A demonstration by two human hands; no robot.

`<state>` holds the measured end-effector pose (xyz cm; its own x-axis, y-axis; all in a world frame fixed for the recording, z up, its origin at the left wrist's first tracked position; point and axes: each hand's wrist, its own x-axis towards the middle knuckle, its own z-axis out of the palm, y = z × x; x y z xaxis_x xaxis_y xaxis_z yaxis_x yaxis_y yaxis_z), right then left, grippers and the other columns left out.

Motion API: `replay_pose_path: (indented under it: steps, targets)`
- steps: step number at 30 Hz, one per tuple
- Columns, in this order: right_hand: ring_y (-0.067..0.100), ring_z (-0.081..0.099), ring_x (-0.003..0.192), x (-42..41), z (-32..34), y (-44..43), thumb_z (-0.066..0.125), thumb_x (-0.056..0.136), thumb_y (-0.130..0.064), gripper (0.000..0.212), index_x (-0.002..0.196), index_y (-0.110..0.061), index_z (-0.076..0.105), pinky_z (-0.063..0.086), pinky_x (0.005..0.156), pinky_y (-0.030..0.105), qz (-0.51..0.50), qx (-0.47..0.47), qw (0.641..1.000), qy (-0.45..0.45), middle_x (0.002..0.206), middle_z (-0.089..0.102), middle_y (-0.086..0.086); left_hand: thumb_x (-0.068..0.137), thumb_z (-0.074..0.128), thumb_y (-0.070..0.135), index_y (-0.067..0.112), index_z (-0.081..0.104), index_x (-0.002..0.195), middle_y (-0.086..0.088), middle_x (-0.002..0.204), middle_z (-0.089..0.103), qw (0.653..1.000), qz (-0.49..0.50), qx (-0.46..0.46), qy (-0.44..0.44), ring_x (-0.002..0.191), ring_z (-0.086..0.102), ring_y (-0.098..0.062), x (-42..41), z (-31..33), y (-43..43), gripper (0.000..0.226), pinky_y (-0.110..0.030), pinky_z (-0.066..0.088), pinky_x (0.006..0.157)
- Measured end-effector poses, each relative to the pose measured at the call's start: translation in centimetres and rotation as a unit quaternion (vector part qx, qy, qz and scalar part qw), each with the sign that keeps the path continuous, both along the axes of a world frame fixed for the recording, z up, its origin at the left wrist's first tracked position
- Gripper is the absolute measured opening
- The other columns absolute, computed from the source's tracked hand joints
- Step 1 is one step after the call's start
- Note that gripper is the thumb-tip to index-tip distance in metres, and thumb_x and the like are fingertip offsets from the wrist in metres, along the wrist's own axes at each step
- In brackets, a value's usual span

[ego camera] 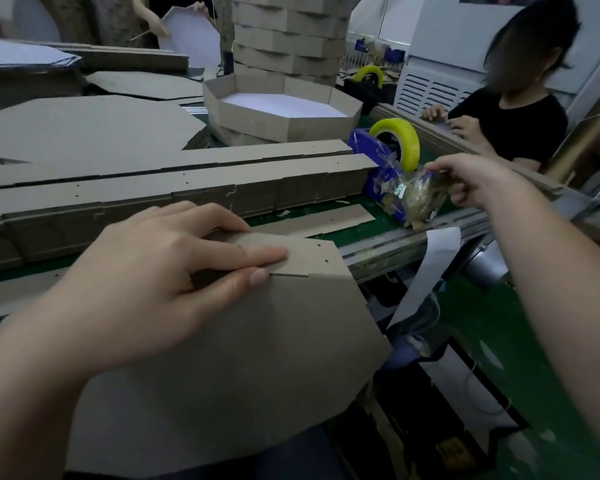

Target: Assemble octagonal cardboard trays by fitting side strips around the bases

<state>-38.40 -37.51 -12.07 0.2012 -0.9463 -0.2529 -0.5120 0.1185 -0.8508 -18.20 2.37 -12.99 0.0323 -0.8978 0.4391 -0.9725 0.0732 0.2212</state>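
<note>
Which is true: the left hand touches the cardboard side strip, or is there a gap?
Touching. The head view shows the left hand with fingers lying flat on the side strip, no gap visible.

Both arms bare right to the frame edge, left hand (160, 271) and right hand (471, 183) too, nails short. At 6 o'clock there's dark fabric (291, 457), probably trousers.

A blue plastic tape dispenser (378, 181) with a yellow tape roll (400, 140) stands just left of the right hand (471, 181), its clear tape end (416, 188) touching that hand; beyond it sits a person in a black shirt (513, 123).
</note>
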Motion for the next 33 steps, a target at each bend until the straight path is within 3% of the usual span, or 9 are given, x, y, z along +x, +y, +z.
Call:
replay_pose_path:
  steps: [3, 9, 15, 18, 21, 25, 27, 29, 33]
  targets:
    - [0.004, 0.024, 0.045, -0.4, -0.2, -0.1, 0.07, 0.084, -0.03, 0.025, 0.061, -0.02, 0.076, 0.031, 0.045, 0.013, -0.01, 0.066, 0.991, -0.12, 0.057, 0.062, -0.011, 0.09, 0.037, 0.058, 0.058, 0.059, 0.115, 0.019, 0.111, 0.06, 1.0, 0.0, -0.002, 0.005, 0.096, 0.057, -0.01, 0.0, -0.1, 0.0, 0.034, -0.04, 0.051, 0.073]
    - [0.006, 0.029, 0.048, -0.4, -1.0, 1.0, 0.064, 0.082, -0.022, 0.016, 0.068, -0.018, 0.069, 0.036, 0.062, 0.025, -0.052, 0.061, 0.958, -0.275, 0.042, 0.043, -0.012, 0.091, 0.036, 0.06, 0.059, 0.058, 0.115, 0.022, 0.112, 0.059, 1.0, -0.009, -0.005, 0.004, 0.097, 0.058, -0.011, 0.1, -0.3, -0.4, 0.032, -0.041, 0.051, 0.071]
    - [0.009, 0.045, 0.049, -1.8, -4.8, 2.4, 0.052, 0.08, -0.001, 0.026, 0.057, -0.013, 0.048, 0.047, 0.071, 0.03, -0.07, -0.012, 0.859, -0.508, 0.054, 0.051, -0.001, 0.091, 0.035, 0.062, 0.06, 0.055, 0.119, 0.022, 0.113, 0.057, 1.0, -0.02, 0.008, 0.019, 0.098, 0.058, -0.011, 0.4, -0.3, -0.8, 0.034, -0.043, 0.051, 0.073]
    - [0.01, 0.046, 0.05, -1.8, -5.8, 2.8, 0.053, 0.078, 0.002, 0.03, 0.051, -0.011, 0.053, 0.047, 0.065, 0.027, -0.067, -0.056, 0.878, -0.471, 0.051, 0.052, 0.0, 0.091, 0.037, 0.061, 0.06, 0.054, 0.119, 0.023, 0.114, 0.057, 1.0, -0.019, 0.008, 0.016, 0.098, 0.057, -0.009, 0.5, -0.4, -0.8, 0.033, -0.043, 0.051, 0.073]
    - [0.008, 0.047, 0.051, -2.0, -6.4, 3.1, 0.063, 0.08, -0.004, 0.028, 0.054, -0.015, 0.069, 0.042, 0.062, 0.027, -0.085, -0.139, 0.941, -0.296, 0.058, 0.062, -0.003, 0.091, 0.036, 0.062, 0.062, 0.053, 0.12, 0.024, 0.116, 0.055, 1.0, -0.016, 0.009, 0.016, 0.101, 0.057, -0.009, 0.6, -0.4, -0.7, 0.033, -0.044, 0.051, 0.075]
    - [0.03, 0.065, 0.091, -2.8, -6.7, 4.2, 0.071, 0.082, -0.016, 0.014, 0.082, -0.002, 0.074, 0.043, 0.078, 0.031, -0.153, -0.204, 0.963, -0.084, 0.081, 0.067, 0.011, 0.091, 0.036, 0.061, 0.058, 0.055, 0.12, 0.024, 0.114, 0.056, 1.0, -0.02, 0.005, 0.023, 0.101, 0.057, -0.009, 0.4, -0.3, -0.5, 0.034, -0.043, 0.051, 0.076]
    - [0.025, 0.061, 0.105, -2.9, -6.5, 6.2, 0.071, 0.085, -0.022, 0.008, 0.084, -0.014, 0.074, 0.045, 0.093, 0.036, -0.143, -0.236, 0.959, -0.07, 0.094, 0.068, 0.005, 0.091, 0.038, 0.059, 0.056, 0.058, 0.118, 0.023, 0.113, 0.058, 1.0, -0.016, -0.002, 0.015, 0.099, 0.058, -0.009, 0.1, -0.2, -0.4, 0.034, -0.042, 0.051, 0.074]
    - [0.018, 0.057, 0.101, -1.9, -5.9, 9.3, 0.071, 0.085, -0.026, 0.005, 0.086, -0.022, 0.073, 0.043, 0.097, 0.038, -0.115, -0.278, 0.951, -0.072, 0.1, 0.065, 0.004, 0.091, 0.039, 0.058, 0.054, 0.06, 0.116, 0.022, 0.112, 0.058, 1.0, -0.015, -0.008, 0.012, 0.097, 0.058, -0.01, -0.1, -0.1, -0.4, 0.033, -0.041, 0.051, 0.074]
    - [0.001, 0.062, 0.077, 1.2, -4.4, 18.7, 0.073, 0.083, -0.028, 0.009, 0.088, -0.022, 0.076, 0.046, 0.072, 0.012, 0.005, -0.288, 0.936, -0.201, 0.082, 0.07, -0.009, 0.089, 0.039, 0.057, 0.047, 0.065, 0.11, 0.023, 0.11, 0.059, 1.0, -0.009, -0.009, 0.015, 0.099, 0.059, -0.01, -0.4, 0.3, -0.4, 0.035, -0.04, 0.052, 0.076]
